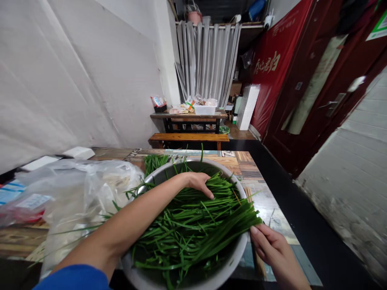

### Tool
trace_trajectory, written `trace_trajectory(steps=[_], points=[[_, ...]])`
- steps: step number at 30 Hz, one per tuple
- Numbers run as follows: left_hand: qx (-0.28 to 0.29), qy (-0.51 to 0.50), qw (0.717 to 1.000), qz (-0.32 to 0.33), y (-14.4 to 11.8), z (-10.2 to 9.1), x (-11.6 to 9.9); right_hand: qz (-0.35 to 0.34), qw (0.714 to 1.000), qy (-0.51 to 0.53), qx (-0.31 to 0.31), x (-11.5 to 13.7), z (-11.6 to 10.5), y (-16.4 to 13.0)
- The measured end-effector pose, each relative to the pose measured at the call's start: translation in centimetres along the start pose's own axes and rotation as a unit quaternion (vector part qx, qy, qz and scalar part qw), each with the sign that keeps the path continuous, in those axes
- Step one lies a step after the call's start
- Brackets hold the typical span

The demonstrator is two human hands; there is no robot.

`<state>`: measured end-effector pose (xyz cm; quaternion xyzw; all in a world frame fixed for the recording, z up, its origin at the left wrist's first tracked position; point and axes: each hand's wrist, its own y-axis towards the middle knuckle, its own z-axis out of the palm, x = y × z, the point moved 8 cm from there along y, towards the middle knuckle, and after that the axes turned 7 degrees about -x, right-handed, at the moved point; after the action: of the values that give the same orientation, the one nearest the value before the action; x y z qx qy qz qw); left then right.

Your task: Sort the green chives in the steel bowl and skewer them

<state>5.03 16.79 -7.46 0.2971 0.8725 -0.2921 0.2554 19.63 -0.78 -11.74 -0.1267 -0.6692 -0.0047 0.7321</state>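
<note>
Chives fill the metal bowl, seemingly all unsorted. Left hand lies flat and open on them; right hand rests loosely curled at the rim, gripping nothing.

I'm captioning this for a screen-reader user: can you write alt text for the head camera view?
A person's left hand rests on a heap of long green chives in a metal basin on a wooden table, while the right hand touches the leaf tips at the rim. A clear plastic bag lies to the left.
</note>
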Motion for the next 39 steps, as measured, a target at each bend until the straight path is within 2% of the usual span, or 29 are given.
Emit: trace_trajectory(steps=[4, 8, 12, 15, 17, 19, 21, 22, 24, 26, 28, 30, 32, 35, 39], points=[[-0.062, 0.140, 0.988, 0.024, -0.3, -0.8, -1.3, 0.002, 1.000, 0.003, -0.003, -0.4, -0.2, -0.3], [-0.109, 0.218, 0.966, 0.087, -2.1, -3.2, -5.3, 0.008, 1.000, -0.005, 0.001, -1.0, -0.4, -0.5], [-0.169, 0.338, 0.920, 0.102, -4.6, -6.0, -9.7, 0.014, 1.000, -0.010, 0.008, -1.4, -0.6, -0.5], [-0.226, 0.387, 0.889, 0.092, -6.0, -5.8, -11.1, 0.011, 1.000, -0.013, 0.005, -1.3, -0.6, -0.6], [-0.259, 0.387, 0.882, 0.065, -6.5, -4.0, -10.4, 0.011, 1.000, -0.014, -0.001, -1.0, -0.7, -0.8], [-0.263, 0.368, 0.892, 0.027, -6.7, -0.9, -8.5, 0.011, 1.000, -0.012, -0.008, -0.7, -0.7, -1.0], [-0.222, 0.331, 0.917, 0.026, -7.1, 2.9, -6.6, 0.009, 1.000, -0.011, -0.010, -0.5, -0.7, -1.2], [-0.213, 0.317, 0.924, 0.026, -7.6, 4.3, -5.9, 0.009, 1.000, -0.008, -0.009, -0.5, -0.8, -1.3], [-0.202, 0.313, 0.927, 0.046, -9.1, 5.5, -5.4, 0.017, 1.000, 0.002, -0.004, -0.7, -0.9, -1.3], [-0.192, 0.323, 0.924, 0.078, -10.8, 4.9, -5.8, 0.021, 1.000, 0.012, 0.003, -1.0, -1.0, -1.3], [-0.182, 0.326, 0.924, 0.087, -12.5, 3.0, -6.3, 0.020, 1.000, 0.015, 0.005, -1.3, -1.3, -1.4], [-0.185, 0.332, 0.923, 0.058, -13.7, 0.7, -6.1, 0.019, 1.000, 0.019, -0.003, -1.5, -1.7, -1.5], [-0.165, 0.337, 0.927, 0.022, -14.4, -0.4, -4.8, 0.016, 1.000, 0.024, -0.012, -1.7, -2.0, -1.7], [-0.099, 0.333, 0.937, -0.029, -14.3, 0.7, -0.8, 0.003, 0.999, 0.040, -0.035, -1.6, -2.4, -2.1], [-0.059, 0.318, 0.944, -0.065, -13.3, 2.8, 4.0, -0.013, 0.996, 0.048, -0.072, -1.1, -2.7, -2.8]])
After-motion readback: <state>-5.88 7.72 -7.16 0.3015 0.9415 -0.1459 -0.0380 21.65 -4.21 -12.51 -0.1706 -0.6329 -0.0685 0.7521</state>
